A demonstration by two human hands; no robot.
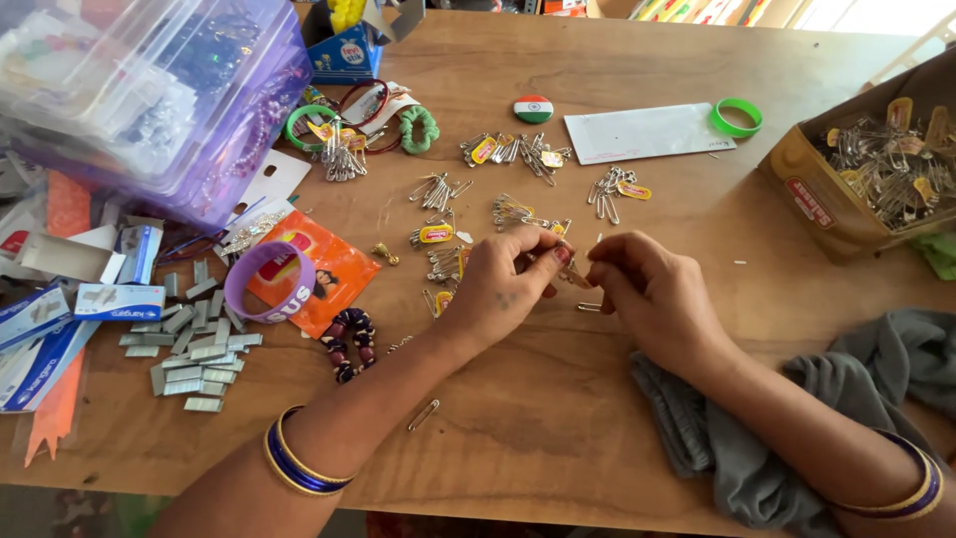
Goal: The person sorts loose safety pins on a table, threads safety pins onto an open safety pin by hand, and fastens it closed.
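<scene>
My left hand [503,289] and my right hand [652,294] meet over the middle of the wooden table [518,438]. Between their fingertips they pinch a small bunch of safety pins with a yellow tag [576,277]. Both hands have their fingers closed around it. Several more tagged bunches of safety pins [518,149] lie spread on the table just beyond the hands. One loose safety pin [423,414] lies near my left forearm.
A cardboard box of safety pins [876,184] stands at the right. A clear plastic storage box [149,95] sits at the back left, staple strips [194,344] and small cartons in front of it. A purple wristband [269,281], beaded bracelet [351,344], and grey cloth [757,438] lie nearby.
</scene>
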